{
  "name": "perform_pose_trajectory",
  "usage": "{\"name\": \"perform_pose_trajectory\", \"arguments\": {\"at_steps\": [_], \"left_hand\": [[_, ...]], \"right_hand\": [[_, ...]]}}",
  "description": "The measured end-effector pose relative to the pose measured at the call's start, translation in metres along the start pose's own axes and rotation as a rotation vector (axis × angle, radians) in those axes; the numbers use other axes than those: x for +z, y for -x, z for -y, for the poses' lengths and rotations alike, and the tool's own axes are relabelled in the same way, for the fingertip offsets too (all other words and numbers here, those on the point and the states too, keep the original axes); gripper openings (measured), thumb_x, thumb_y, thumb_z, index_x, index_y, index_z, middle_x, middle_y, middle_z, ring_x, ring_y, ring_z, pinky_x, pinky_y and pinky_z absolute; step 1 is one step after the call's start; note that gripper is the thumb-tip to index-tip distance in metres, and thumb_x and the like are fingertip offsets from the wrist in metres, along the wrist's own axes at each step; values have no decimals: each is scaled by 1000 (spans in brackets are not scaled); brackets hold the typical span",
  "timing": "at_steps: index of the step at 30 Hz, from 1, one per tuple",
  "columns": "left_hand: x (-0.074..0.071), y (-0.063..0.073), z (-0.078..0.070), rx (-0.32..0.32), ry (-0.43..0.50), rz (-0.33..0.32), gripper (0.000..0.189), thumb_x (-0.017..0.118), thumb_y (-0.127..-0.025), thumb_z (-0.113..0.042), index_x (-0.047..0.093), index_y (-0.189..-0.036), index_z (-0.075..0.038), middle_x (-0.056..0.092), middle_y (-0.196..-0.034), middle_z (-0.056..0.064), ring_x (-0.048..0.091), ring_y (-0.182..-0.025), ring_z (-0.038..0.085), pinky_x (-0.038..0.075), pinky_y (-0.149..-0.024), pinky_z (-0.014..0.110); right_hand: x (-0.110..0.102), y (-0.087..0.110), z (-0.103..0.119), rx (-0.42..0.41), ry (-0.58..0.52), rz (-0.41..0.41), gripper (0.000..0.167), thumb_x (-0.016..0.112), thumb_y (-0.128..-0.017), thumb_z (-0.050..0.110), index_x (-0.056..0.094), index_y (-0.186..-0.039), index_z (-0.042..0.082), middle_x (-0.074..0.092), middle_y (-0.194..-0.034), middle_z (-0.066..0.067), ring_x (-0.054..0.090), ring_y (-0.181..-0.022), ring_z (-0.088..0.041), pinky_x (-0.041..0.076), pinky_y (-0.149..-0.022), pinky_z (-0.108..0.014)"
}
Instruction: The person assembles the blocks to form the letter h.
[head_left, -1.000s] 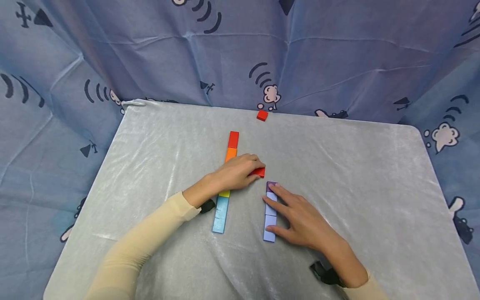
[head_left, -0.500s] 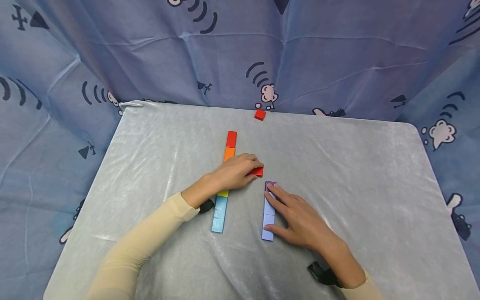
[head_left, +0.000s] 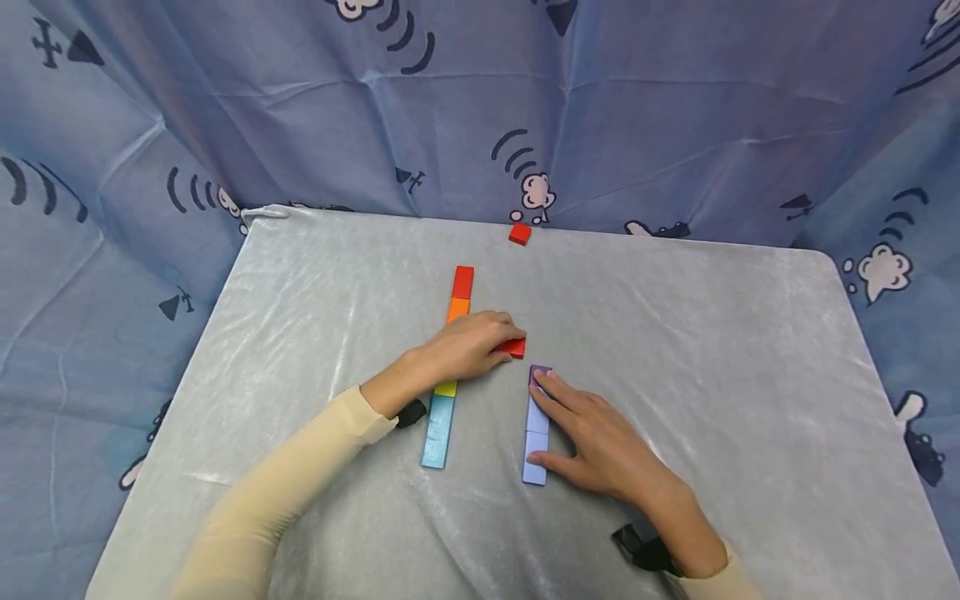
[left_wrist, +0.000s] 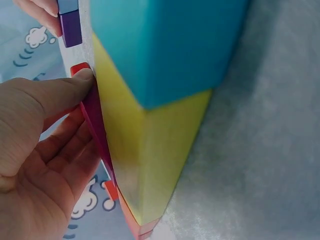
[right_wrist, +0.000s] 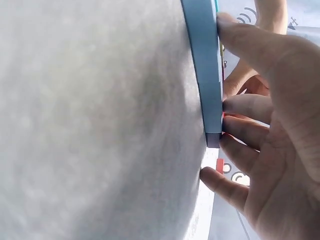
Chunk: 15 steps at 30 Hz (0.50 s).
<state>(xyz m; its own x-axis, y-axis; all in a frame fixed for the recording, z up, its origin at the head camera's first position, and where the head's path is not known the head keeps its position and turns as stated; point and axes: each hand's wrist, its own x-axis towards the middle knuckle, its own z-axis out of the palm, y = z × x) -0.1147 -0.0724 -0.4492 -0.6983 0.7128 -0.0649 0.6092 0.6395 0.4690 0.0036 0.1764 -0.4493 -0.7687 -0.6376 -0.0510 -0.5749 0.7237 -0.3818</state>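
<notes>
My left hand [head_left: 468,346] reaches across a row of blocks and pinches a red block [head_left: 513,347] between thumb and fingers, its near end hidden under the hand. In the left wrist view the thumb lies along the end of that red block [left_wrist: 80,67]. Under the left wrist runs the row: a red block [head_left: 462,282], an orange block [head_left: 458,309], a yellow block [head_left: 446,388] and a light blue block [head_left: 438,432]. My right hand [head_left: 600,437] rests spread fingers on a second row, a purple block [head_left: 538,370] followed by periwinkle blocks [head_left: 536,457].
A small red block [head_left: 520,233] lies alone near the table's back edge. Grey velvety cloth covers the table [head_left: 712,358]. A blue patterned curtain [head_left: 450,108] hangs behind and at both sides. Black straps [head_left: 645,550] circle the wrists.
Both hands keep their places on the blocks. The head view has shifted very slightly; otherwise the rows look the same.
</notes>
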Motion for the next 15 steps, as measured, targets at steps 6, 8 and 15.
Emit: {"name": "perform_pose_trajectory", "arguments": {"at_steps": [6,8,15], "left_hand": [[2,-3,-2,-6,4,-5,39,72,-102,-24,70,-139,-10,73,-127,5,68,-118,21,57,-108,34],[1,-3,-4,-17,16,2,41,72,-102,-28,70,-139,-10,73,-128,4,68,-118,20,57,-107,34],[-13,-5,1,-103,45,-20,49,68,-104,-37,66,-144,-10,70,-137,5,67,-126,20,58,-110,38]], "right_hand": [[-1,3,-4,15,-20,-1,90,81,-89,54,48,-160,10,39,-172,-8,45,-156,-29,48,-118,-56],[-2,3,-5,11,-26,-9,90,82,-88,55,48,-159,10,40,-171,-8,45,-156,-28,48,-118,-56],[1,1,-3,11,-51,-19,89,82,-87,56,51,-158,13,40,-172,-4,43,-157,-24,48,-118,-54]]}}
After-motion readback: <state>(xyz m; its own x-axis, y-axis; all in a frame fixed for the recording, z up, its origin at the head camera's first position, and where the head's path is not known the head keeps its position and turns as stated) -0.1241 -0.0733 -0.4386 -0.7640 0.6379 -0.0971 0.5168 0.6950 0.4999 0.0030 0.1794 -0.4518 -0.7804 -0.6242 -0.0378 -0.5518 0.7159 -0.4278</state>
